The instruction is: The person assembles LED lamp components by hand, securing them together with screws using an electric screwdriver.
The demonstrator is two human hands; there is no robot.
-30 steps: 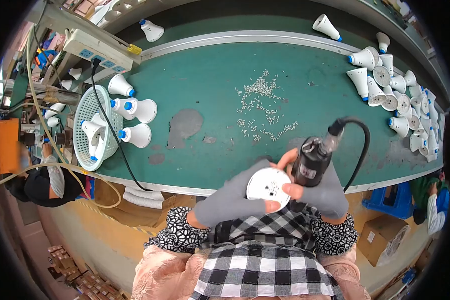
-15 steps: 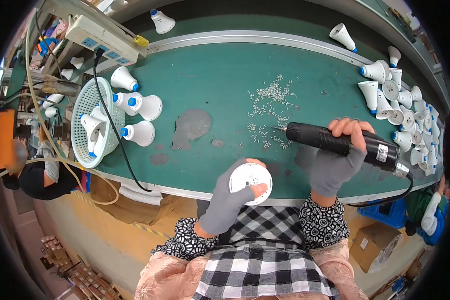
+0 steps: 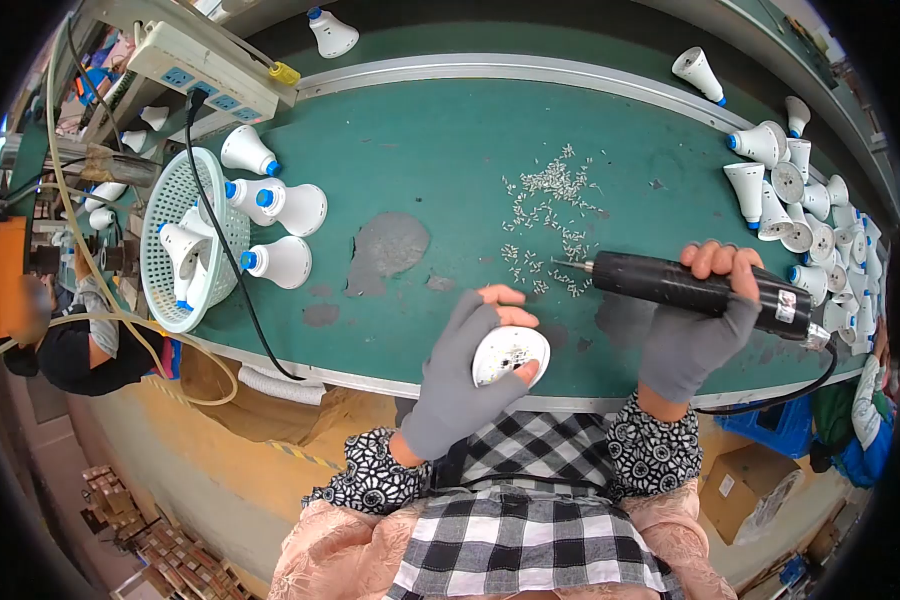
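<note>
My left hand (image 3: pixel 460 375), in a grey fingerless glove, holds a white lamp bulb (image 3: pixel 500 362) at the front edge of the bench. Its round face, with small parts at the centre, is turned up and tilted; thumb and fingers are around the rim, and the palm hides its body. My right hand (image 3: pixel 705 325), gloved alike, grips a black electric screwdriver (image 3: pixel 660 284) lying nearly level, its bit pointing left. Just beyond the bit, small silvery screws (image 3: pixel 558 184) are scattered on the green bench top (image 3: pixel 450 130). Bit and bulb are apart.
At left, a pale green basket (image 3: pixel 228 235) holds white bulbs, with several more bulbs (image 3: pixel 280 262) beside it. A black cord (image 3: pixel 215 210) runs from a power strip (image 3: pixel 202 82) across the basket. Many bulbs (image 3: pixel 810 235) crowd the right end. Another person (image 3: pixel 75 355) is at far left.
My left hand has tilted the bulb, and its fingers have spread a little beyond the rim. My right hand has shifted slightly right with the screwdriver. The view has moved a little.
</note>
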